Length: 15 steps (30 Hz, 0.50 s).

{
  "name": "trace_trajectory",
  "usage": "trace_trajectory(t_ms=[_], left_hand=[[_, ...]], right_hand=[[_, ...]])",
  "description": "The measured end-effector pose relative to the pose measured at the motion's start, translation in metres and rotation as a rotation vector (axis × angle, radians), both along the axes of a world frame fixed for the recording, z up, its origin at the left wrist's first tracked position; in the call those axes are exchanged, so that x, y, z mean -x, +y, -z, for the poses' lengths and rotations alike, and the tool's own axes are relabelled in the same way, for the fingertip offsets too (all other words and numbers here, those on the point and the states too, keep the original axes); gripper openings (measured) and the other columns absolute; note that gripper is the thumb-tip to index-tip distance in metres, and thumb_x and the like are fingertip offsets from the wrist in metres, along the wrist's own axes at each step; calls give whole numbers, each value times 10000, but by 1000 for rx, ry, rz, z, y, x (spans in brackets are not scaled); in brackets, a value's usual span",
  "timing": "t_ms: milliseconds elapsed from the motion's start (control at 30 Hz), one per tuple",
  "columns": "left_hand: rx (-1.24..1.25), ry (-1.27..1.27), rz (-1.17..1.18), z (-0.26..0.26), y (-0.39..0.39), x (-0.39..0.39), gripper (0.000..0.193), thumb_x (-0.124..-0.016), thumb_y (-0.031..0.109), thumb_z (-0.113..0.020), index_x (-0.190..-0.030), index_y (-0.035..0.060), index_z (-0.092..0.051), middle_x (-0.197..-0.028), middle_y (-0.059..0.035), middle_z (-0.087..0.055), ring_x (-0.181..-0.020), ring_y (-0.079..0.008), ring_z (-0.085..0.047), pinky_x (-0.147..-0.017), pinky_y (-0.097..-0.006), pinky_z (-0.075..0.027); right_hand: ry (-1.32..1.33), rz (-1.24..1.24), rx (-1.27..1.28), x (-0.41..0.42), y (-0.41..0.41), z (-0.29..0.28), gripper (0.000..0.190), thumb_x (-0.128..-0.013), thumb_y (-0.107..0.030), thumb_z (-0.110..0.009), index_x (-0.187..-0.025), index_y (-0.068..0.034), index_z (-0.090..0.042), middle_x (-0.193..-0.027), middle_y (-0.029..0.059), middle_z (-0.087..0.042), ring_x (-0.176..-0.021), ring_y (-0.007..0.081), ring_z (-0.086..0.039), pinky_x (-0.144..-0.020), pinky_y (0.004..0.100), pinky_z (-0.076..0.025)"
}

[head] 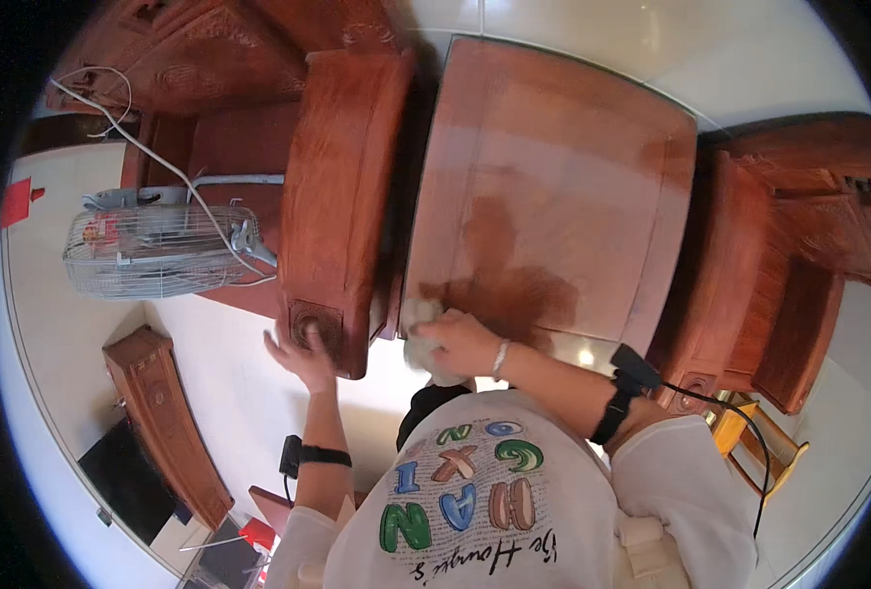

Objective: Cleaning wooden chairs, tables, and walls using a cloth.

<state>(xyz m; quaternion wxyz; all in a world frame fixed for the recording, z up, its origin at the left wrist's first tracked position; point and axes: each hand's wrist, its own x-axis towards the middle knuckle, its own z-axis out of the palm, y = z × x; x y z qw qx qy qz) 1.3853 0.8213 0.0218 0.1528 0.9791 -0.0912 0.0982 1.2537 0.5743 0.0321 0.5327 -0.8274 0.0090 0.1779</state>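
Note:
My right hand (465, 342) is closed around a pale, crumpled cloth (424, 346). The cloth lies at the near left corner of a reddish-brown wooden table (553, 147) with a shiny top, partly over its edge. My left hand (304, 361) has its fingers spread and holds nothing. It is at the near end of a long wooden ledge (340, 184), by a square carved panel (316, 324); whether it touches the wood I cannot tell. A dark reflection of a person shows on the tabletop.
On the left, a grey caged fan (159, 250) and its white cord (163, 158) rest by the carved furniture. A carved wooden seat (730, 272) stands close on the right, with a yellow wooden stool (763, 449) behind. A wooden cabinet (167, 427) is further left.

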Motion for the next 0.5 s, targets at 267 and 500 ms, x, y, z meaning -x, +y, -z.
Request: trace_trajectory(t_ms=[267, 500], left_hand=[[638, 1017, 459, -4, -99, 60, 511, -777, 184, -577, -1223, 17, -390, -1222, -123, -441, -1143, -229, -409, -935, -337, -352], [632, 1239, 1046, -18, -175, 55, 437, -711, 93, -632, -1124, 42, -497, -1106, -142, -483, -1073, -274, -450, -904, -372, -358]], right_hand=[[-254, 206, -335, -18, -72, -126, 325, -745, -86, -511, -1070, -77, -523, -899, 164, -546, -830, 328, -539, -744, 391, -427], [-283, 442, -153, 28, -143, -153, 383, -761, 21, -518, -1134, -68, -521, -944, 130, -554, -853, 289, -542, -772, 309, -430]])
